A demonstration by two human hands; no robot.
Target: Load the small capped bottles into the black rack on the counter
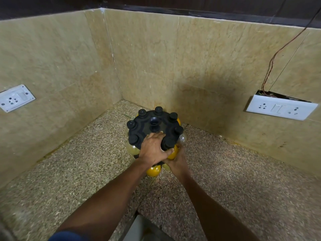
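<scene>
Head view: left hand lay flat on the rack; right hand gripped a yellow bottle. Seating step, likely; next, press it home.

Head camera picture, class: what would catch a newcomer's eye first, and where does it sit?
First, the round black rack in the counter's far corner, ringed with black-capped bottles. The left hand rests on its near edge, while the right hand holds a yellow bottle at its near right side. Next, the loose socket plate on the right wall, with wires running up from it.
</scene>
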